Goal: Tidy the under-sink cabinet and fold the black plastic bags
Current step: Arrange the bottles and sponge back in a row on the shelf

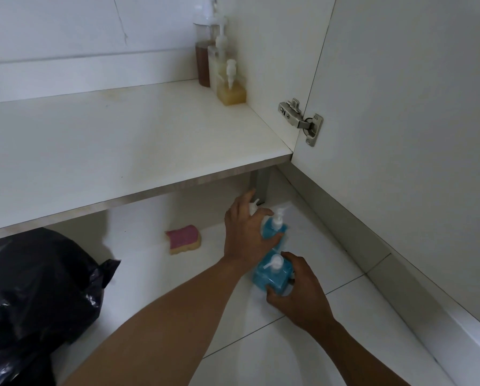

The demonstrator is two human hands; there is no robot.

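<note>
Nearest, at the lower left, a bulging black plastic bag [32, 288] is sitting on the tiled floor [261, 358], its crumpled edge sticking out to the right. Both bare forearms are reaching forward over the tiles. The right hand [298, 292] is curling round the near blue pump bottle [270, 277], with the thumb on the bottle's lower corner and the fingers wrapping its right side. Just beyond it, touching or nearly so, the far blue pump bottle [276, 231] is standing upright, and the left hand [245, 232] is gripping it from the left, thumb across its front. A white pump top is peeking out behind that hand's fingers; it is possibly a third bottle, but the hand is hiding it. To the left, well apart from the bottles, a pink-topped yellow sponge [183, 239] is lying flat on the floor. A cabinet leg [258, 185] is standing just behind the left hand. Above it, the white cabinet shelf [121, 140] is stretching back to the wall. In its far right corner three pump bottles are lining up: a short amber one [231, 91] in front, a pale one [216, 66] behind it, and a tall brown one [203, 62] farthest back. The cabinet door [400, 107] is standing open on its metal hinge [302, 121].
</note>
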